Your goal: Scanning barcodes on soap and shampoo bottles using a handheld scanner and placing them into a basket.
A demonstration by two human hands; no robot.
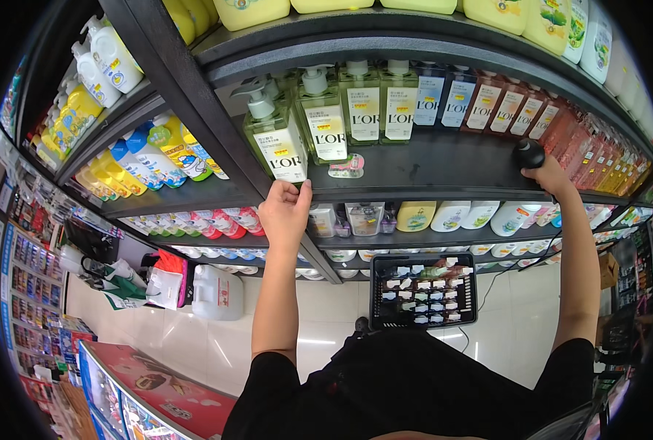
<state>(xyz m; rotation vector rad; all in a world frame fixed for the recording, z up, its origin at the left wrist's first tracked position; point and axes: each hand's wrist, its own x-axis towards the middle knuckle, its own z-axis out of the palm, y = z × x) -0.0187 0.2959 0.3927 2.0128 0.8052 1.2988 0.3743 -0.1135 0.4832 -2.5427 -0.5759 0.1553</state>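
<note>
My left hand [286, 214] is at the front edge of a black shelf [403, 192], with curled fingers and raised thumb at the lower front of a green pump bottle [276, 140]. Whether those fingers grip the bottle is hidden. Its white front label bears large letters and a yellow sticker. Further right, my right hand [549, 175] is closed around a black corded device [530, 154], possibly a hair dryer; its round end is over the shelf. A small pink-and-green tag [346, 166] lies on the shelf right of the bottle.
More green pump bottles [364, 104], blue bottles [458, 98] and pink bottles [508, 110] line the shelf. A black basket [375, 291] holding white-topped items stands below, with a cord [494, 291] beside it. A white jerrycan [216, 291] and a red-topped display case [167, 379] are left.
</note>
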